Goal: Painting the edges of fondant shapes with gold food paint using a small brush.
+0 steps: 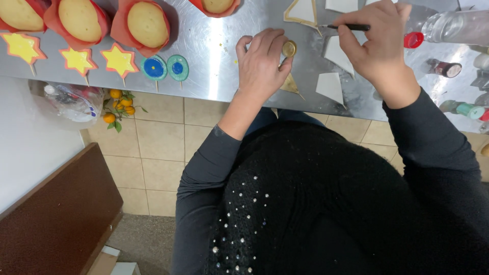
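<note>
From the head camera I see my left hand (262,63) resting on the steel table (214,76), thumb and forefinger closed on a small round gold disc (289,49) pinched at the fingertips; the other fingers curl loosely onto the metal. Just below that thumb a gold-painted triangular piece (290,84) on a stick pokes out from under the hand.

My right hand (379,43) sits to the right of the disc, fingers clamped together around a thin black brush (349,27) whose tip points left, above the disc and near a gold-edged white triangle (301,12). Under and beside these fingers lie plain white kite-shaped cutouts (330,86). Beyond the right knuckles a clear bottle with a red cap (413,39) lies on its side.

Well left of the left fingers are two round blue-and-green toppers (165,67), yellow star toppers (118,59), and cupcakes in red wrappers (145,25).
</note>
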